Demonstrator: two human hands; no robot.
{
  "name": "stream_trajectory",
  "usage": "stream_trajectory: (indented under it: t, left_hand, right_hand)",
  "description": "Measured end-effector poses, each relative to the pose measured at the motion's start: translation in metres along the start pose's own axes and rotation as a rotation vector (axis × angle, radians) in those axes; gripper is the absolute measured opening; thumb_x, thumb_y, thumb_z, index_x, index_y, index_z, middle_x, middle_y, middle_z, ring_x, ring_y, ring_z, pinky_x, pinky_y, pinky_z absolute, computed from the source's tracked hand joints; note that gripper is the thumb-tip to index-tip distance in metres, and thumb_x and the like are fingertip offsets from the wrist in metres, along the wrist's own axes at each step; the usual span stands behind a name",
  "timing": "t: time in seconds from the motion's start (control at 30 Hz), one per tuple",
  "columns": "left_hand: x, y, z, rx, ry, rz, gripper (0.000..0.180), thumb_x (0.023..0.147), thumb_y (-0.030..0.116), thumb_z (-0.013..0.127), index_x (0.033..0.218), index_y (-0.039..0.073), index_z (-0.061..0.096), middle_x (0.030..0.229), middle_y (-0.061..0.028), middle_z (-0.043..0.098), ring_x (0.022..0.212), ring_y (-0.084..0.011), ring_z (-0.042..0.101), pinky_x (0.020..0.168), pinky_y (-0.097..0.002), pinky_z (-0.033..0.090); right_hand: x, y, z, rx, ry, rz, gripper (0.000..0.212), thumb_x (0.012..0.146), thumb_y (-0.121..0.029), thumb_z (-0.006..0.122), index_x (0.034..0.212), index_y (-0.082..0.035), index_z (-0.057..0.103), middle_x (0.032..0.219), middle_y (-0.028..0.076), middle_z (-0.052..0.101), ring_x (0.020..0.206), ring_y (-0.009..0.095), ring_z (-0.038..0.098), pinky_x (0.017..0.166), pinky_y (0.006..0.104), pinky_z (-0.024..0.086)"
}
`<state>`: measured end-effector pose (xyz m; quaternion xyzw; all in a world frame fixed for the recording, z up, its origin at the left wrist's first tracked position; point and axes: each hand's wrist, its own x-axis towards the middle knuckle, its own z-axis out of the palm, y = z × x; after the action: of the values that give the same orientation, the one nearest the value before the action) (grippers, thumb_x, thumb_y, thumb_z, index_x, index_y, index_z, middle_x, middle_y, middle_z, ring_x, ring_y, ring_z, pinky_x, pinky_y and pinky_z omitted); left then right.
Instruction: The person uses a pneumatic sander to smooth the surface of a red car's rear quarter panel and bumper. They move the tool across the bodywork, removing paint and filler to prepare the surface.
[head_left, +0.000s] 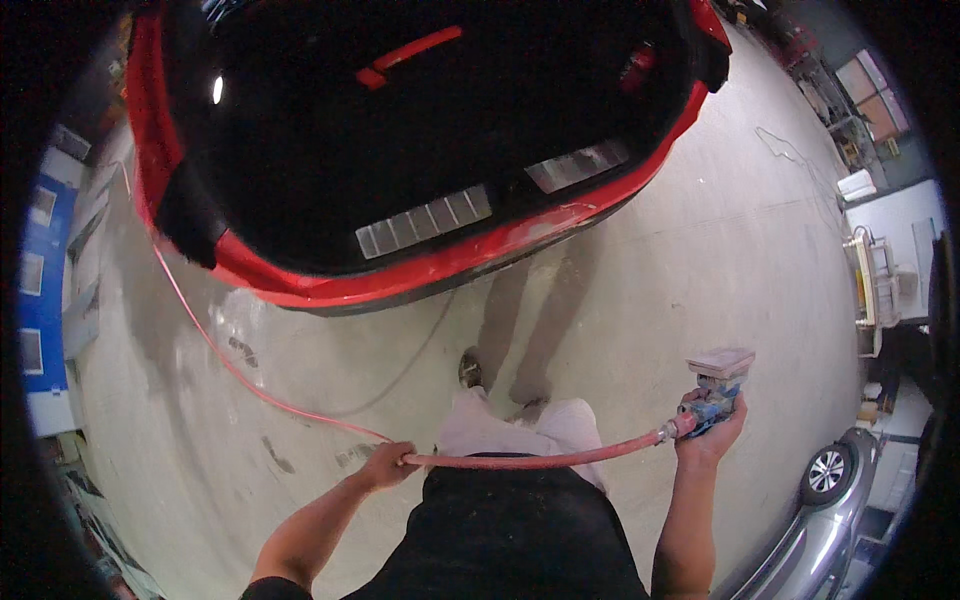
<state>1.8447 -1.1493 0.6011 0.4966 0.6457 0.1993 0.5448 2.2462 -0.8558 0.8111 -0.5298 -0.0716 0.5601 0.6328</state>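
My right hand (734, 428) is wrapped round the body of an air sander (712, 402), held out to the right with its flat, dusty pad (721, 361) turned upward. From the sander's end a red air hose (545, 461) runs across in front of my waist. My left hand (386, 466) is closed on that hose. Beyond it, the hose curves away along the floor to the far left. Ahead stands a red car (330, 290) with its rear open, showing a dark cargo area; its bumper looks dusty and scuffed. Neither hand touches the car.
A grey car (815, 540) stands at the lower right. Along the right wall is a cart with shelves (866, 275). Blue panels with windows (47, 280) line the left side. A thin cable (785, 145) lies on the concrete floor (700, 270).
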Motion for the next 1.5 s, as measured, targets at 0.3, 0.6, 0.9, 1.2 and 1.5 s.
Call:
stream_trajectory:
  t: [0.3,0.6,0.9,1.2,1.5]
  left_hand:
    - [0.112,0.208,-0.019,0.15,-0.328,0.188,0.025,0.082,0.026,0.07,0.095,0.005,0.064,0.085,-0.0184,0.067,0.083,-0.0389,0.065,0.071,-0.0455,0.05]
    - [0.163,0.29,-0.029,0.087,-0.231,0.097,0.032,0.088,0.035,0.066,0.104,0.007,0.064,0.085,-0.0187,0.066,0.082,-0.0379,0.065,0.072,-0.0439,0.049]
    - [0.2,0.383,0.02,-0.186,0.266,-0.027,0.056,0.089,0.047,0.064,0.116,-0.001,0.059,0.081,-0.0216,0.066,0.08,-0.0357,0.066,0.09,-0.044,0.047]
    - [0.194,0.382,0.05,-0.061,0.562,-0.303,0.047,0.09,0.04,0.064,0.115,0.002,0.055,0.104,-0.0222,0.064,0.102,-0.0389,0.062,0.099,-0.0471,0.04]
    - [0.261,0.35,0.086,-0.268,0.509,-0.304,0.035,0.089,0.027,0.065,0.108,0.003,0.05,0.09,-0.026,0.064,0.086,-0.0463,0.062,0.075,-0.0541,0.047]
  right_hand:
    - [0.044,0.02,0.037,0.13,-0.177,0.127,0.048,0.088,-0.048,0.049,0.113,-0.008,0.058,0.098,0.012,0.064,0.075,0.03,0.06,0.072,0.0454,0.051]
    - [0.11,0.016,0.083,0.033,-0.706,0.336,0.074,0.079,-0.05,0.058,0.139,-0.009,0.044,0.128,0.013,0.057,0.115,0.034,0.057,0.097,0.0491,0.047]
    - [0.159,0.015,0.138,-0.052,-0.988,0.732,0.085,0.068,-0.016,0.074,0.14,-0.004,0.033,0.128,0.015,0.051,0.117,0.03,0.055,0.1,0.0429,0.047]
    - [0.157,0.079,0.143,-0.458,-1.01,0.506,0.067,0.086,-0.015,0.068,0.14,-0.003,0.03,0.126,0.012,0.049,0.113,0.022,0.052,0.097,0.0361,0.044]
    - [0.187,0.1,0.121,-0.853,-0.777,0.18,0.074,0.089,-0.023,0.071,0.143,0.001,0.026,0.122,0.012,0.05,0.105,0.02,0.051,0.091,0.0325,0.044]
